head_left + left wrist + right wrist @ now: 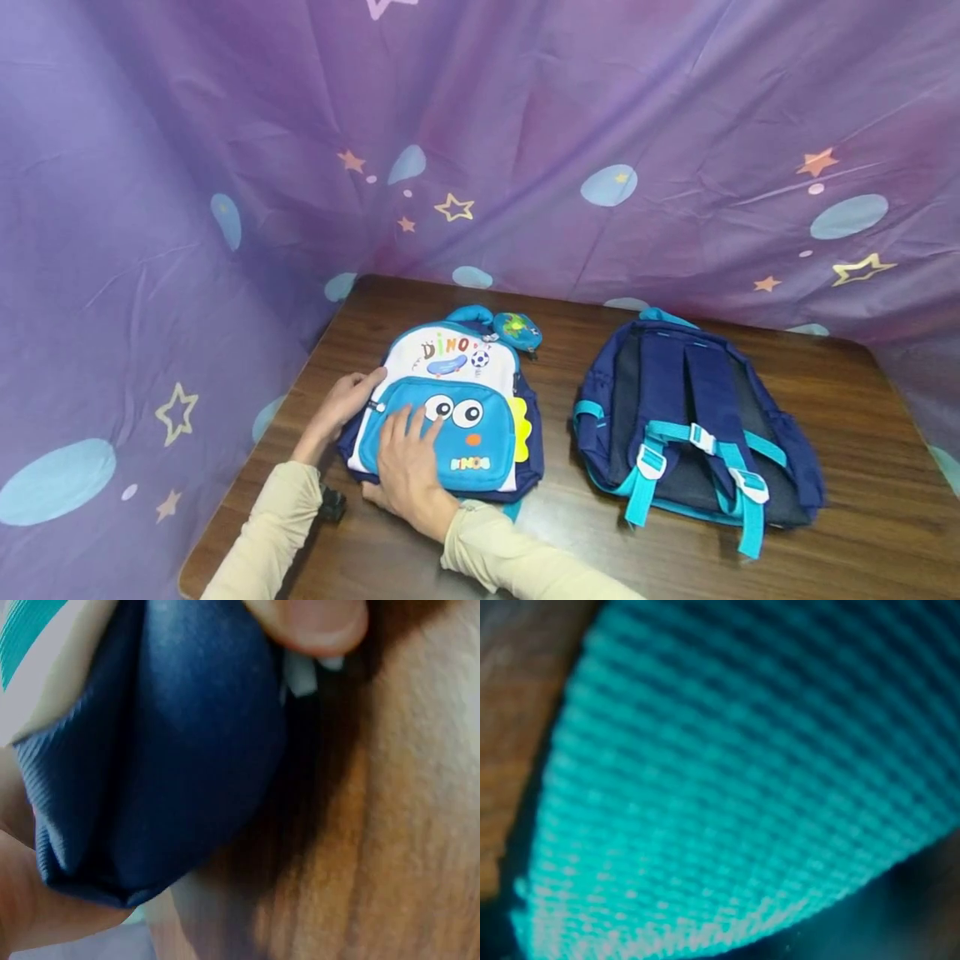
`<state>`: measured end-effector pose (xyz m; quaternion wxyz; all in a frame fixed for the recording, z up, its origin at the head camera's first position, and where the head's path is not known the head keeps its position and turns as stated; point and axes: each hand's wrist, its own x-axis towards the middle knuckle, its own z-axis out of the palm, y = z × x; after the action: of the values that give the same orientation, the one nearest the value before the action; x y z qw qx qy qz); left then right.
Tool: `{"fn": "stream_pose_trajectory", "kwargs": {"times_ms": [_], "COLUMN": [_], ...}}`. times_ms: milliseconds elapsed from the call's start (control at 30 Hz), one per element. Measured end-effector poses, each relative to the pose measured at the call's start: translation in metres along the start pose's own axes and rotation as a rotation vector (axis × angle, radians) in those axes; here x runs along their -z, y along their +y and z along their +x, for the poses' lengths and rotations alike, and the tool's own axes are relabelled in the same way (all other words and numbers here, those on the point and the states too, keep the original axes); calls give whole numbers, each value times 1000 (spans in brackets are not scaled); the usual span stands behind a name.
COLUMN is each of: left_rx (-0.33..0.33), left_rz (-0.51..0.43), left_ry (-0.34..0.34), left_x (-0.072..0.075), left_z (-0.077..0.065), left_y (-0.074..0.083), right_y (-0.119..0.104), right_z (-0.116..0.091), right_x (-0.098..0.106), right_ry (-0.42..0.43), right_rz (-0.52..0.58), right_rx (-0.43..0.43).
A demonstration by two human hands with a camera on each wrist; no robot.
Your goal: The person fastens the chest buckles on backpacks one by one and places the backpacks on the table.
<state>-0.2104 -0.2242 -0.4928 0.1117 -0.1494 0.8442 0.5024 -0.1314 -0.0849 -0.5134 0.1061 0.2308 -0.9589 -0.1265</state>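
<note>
A child's backpack (pixel 442 358) with a white and blue front, cartoon eyes and a yellow fin lies front up on the table. My left hand (pixel 347 404) grips its left side. In the left wrist view, dark blue side fabric (pixel 202 742) sits between a fingertip (pixel 326 622) and more of the hand at lower left. My right hand (pixel 411 467) rests with spread fingers on the lower left of the blue front pocket (pixel 480 446). A turquoise strap (pixel 727 795) fills the right wrist view, hiding the right hand there.
A second navy backpack (pixel 663 392) lies to the right, its straps and turquoise webbing facing up. A small round blue pouch (pixel 517 331) hangs by the first bag's top. Purple star-patterned cloth (pixel 525 150) stands behind and left of the brown table (pixel 558 533).
</note>
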Motion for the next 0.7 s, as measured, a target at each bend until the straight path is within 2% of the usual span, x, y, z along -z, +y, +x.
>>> {"fn": "stream_pose_trajectory", "kwargs": {"times_ms": [233, 433, 567, 700], "left_rx": [15, -12, -43, -60], "left_rz": [-157, -45, -40, -70], "left_ry": [-83, -74, -148, -223], "left_x": [-5, -5, 5, 19], "left_z": [4, 1, -4, -9], "left_y": [4, 12, 29, 57], "right_y": [0, 6, 16, 33], "right_z": [-3, -1, 0, 0], "right_x": [1, 7, 15, 28], "right_ry": [15, 14, 37, 143], "right_rz": [-21, -8, 76, 216], "right_rx": [11, 41, 47, 21]}}
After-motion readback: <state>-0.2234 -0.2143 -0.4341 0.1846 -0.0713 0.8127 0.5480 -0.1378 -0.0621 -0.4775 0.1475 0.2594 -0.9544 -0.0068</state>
